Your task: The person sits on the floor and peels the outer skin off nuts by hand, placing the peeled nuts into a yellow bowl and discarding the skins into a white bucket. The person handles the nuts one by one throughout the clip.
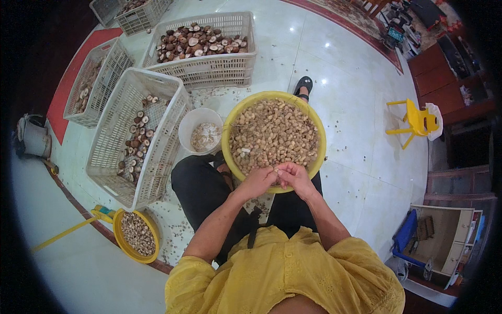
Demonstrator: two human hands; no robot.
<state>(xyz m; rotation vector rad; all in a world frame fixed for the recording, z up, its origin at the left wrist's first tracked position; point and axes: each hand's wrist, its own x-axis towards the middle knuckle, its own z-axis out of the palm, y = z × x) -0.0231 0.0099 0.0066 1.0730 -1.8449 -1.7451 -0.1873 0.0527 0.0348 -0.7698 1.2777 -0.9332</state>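
A yellow basin (pixel 322 141) heaped with unshelled peanuts (pixel 274 129) sits between my knees. Over its near rim, my left hand (pixel 257 182) and my right hand (pixel 297 179) meet at the fingertips. Pinched between them is a small pale peanut (pixel 276 170), mostly covered by the fingers. Thin dry stems and a white scrap (pixel 246 150) lie among the peanuts. Left of the basin stands a white bucket (pixel 184 131) with pale bits at its bottom.
Plastic crates (pixel 135 76) with mushrooms (pixel 135 143) stand to the left, near another mushroom-filled crate (pixel 219 72). A smaller yellow basin (pixel 156 231) holds cut stem pieces (pixel 137 233), beside a yellow-handled broom (pixel 66 233). A yellow child's chair (pixel 415 119) stands right. Scraps dot the tiled floor.
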